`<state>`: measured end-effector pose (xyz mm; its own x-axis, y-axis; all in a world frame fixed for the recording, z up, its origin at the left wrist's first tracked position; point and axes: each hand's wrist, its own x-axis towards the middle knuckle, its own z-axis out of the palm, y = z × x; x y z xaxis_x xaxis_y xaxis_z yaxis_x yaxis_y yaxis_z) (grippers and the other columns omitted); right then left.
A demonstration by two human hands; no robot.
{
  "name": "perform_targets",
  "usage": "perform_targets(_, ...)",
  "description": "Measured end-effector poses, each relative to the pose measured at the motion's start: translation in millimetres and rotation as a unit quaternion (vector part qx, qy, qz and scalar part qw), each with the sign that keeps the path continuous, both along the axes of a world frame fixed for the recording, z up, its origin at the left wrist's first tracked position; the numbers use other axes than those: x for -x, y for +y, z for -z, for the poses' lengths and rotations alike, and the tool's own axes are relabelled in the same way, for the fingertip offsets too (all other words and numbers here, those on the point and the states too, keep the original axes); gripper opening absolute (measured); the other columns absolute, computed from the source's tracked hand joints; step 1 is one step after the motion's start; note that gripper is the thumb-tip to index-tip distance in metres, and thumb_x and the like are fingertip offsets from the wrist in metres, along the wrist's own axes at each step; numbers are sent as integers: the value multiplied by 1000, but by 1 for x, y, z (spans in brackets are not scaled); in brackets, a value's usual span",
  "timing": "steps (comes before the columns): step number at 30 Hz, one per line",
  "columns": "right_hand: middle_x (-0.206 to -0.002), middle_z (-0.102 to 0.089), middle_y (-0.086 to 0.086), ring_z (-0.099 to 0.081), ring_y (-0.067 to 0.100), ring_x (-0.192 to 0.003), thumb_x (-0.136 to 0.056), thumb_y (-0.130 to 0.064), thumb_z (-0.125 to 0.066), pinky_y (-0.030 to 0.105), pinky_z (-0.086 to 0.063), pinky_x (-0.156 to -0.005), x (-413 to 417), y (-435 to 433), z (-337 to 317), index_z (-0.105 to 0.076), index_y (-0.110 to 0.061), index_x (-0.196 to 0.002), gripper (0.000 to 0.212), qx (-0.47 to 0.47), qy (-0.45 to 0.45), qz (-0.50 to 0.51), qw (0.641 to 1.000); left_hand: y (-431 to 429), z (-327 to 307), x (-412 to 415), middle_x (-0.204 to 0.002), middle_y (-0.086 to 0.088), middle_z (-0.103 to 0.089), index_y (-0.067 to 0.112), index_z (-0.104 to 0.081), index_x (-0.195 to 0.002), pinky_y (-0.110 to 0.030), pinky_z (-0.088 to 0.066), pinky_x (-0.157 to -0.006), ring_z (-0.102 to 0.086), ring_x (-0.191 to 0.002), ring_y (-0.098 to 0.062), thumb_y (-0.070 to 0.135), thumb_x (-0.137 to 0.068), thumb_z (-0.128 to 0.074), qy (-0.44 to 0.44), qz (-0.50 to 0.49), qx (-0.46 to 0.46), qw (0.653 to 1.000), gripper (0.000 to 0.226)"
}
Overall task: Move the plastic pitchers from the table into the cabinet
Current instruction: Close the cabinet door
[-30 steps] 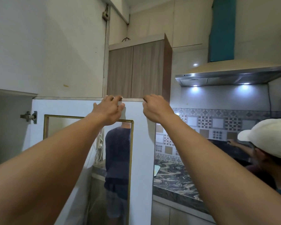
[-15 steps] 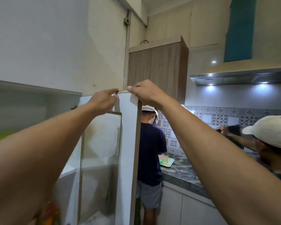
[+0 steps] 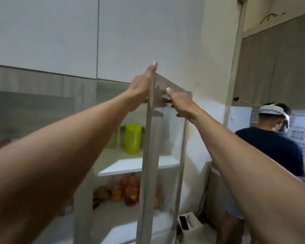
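Left hand [image 3: 140, 88]: flat against the inner face of the door [image 3: 149, 155] at its top corner, fingers stretched up past the top edge; a moment ago it pinched that edge from above.
Right hand [image 3: 180, 103]: on the outer side of the door top, fingers curled over the frame and gripping it, as it did half a second ago.
Door: glass panel in a pale frame, now seen nearly edge-on between the two arms; earlier it showed more of its face.
Cabinet [image 3: 137, 166]: its inside has come into view, with white shelves left of the door edge.
Pitcher [image 3: 132, 138]: yellow-green, upright on the upper shelf, just left of the door edge; half a second ago it could not be made out.
Jars [image 3: 116, 140]: clear, behind and beside the pitcher; blurred.
Lower shelf: red and orange packets [image 3: 128, 189], blurred.
Person [image 3: 275, 148]: dark shirt, white cap, back turned, now at the right edge rather than just past the door.
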<state>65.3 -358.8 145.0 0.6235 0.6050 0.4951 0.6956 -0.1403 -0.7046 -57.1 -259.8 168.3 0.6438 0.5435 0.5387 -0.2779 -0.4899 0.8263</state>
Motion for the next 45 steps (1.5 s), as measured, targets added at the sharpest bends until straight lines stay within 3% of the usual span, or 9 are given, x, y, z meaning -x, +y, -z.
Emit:
perform_targets(4, -156, -46, 7, -43, 32, -142, -101, -51, -42, 37, -36, -106, 3, 73, 9, -24, -15, -159, 70, 64, -89, -30, 993, 56, 16, 13, -104, -2, -68, 16, -60, -116, -37, -56, -86, -66, -96, -22, 42, -79, -69, -8, -162, -139, 977, 46)
perform_targets(7, -160, -39, 14, -40, 34, -144, -95, -57, -51, 36, -36, -111, -6, 125, 16, -1, -16, -162, 93, 70, -101, -36, 992, 104, 26, 17, -111, -6, -69, 18, -48, -129, -31, -51, -82, -66, -100, -25, 29, -75, -67, 18, -257, -217, 942, 59)
perform_targets(9, -165, -18, 23, -24, 38, -151, -91, -63, -52, 45, -27, -121, -14, 151, 18, 8, -22, -161, 101, 79, -108, -21, 991, 132, 31, 15, -131, -12, -62, 16, -33, -146, -31, -45, -93, -59, -118, -30, 25, -82, -69, 39, -295, -263, 918, 74)
perform_targets(12, -168, 6, 23, 5, 36, -156, -93, -64, -49, 56, -11, -124, -34, 178, 15, 14, -31, -159, 97, 103, -156, 0, 982, 162, 32, 3, -163, -14, -19, 13, -3, -158, -35, -21, -118, -24, -149, -28, 26, -90, -65, 70, -350, -305, 883, 93)
perform_targets(15, -168, 13, 18, 13, 35, -155, -96, -59, -49, 61, -7, -123, -56, 196, 16, 14, -39, -158, 91, 115, -195, -7, 974, 181, 34, -11, -165, -17, 7, 21, 3, -158, -46, -16, -119, -15, -150, -35, 24, -96, -55, 140, -432, -357, 816, 85)
perform_targets(22, -168, 13, 19, 15, 37, -154, -95, -41, -60, 67, -2, -119, -106, 229, 25, 12, -38, -159, 97, 169, -227, 48, 958, 229, 59, -59, -164, -20, 8, 13, -9, -157, -64, -4, -118, 8, -152, -36, -3, -88, -35, 245, -527, -446, 681, 76)
perform_targets(30, -168, 19, 14, 15, 40, -154, -95, -25, -59, 69, -1, -119, -154, 257, 36, 11, -38, -159, 96, 157, -234, 26, 959, 270, 79, -99, -165, -17, 8, 16, -6, -158, -60, -9, -120, 8, -152, -34, 15, -94, -45, 258, -513, -402, 714, 75)
perform_targets(37, -167, 23, 12, 12, 39, -154, -96, -24, -62, 67, -4, -120, -171, 271, 37, 6, -37, -160, 94, 138, -226, 2, 964, 287, 82, -122, -164, -13, 14, 22, 3, -157, -58, -4, -117, 11, -151, -32, 59, -95, -37, 259, -516, -364, 731, 83)
perform_targets(45, -167, 23, 10, 13, 37, -155, -95, -20, -62, 68, -6, -119, -180, 275, 38, 3, -36, -161, 94, 143, -224, -7, 964, 295, 80, -126, -164, -12, 14, 25, 2, -158, -62, -9, -118, 7, -152, -32, 64, -94, -35, 278, -505, -348, 739, 83)
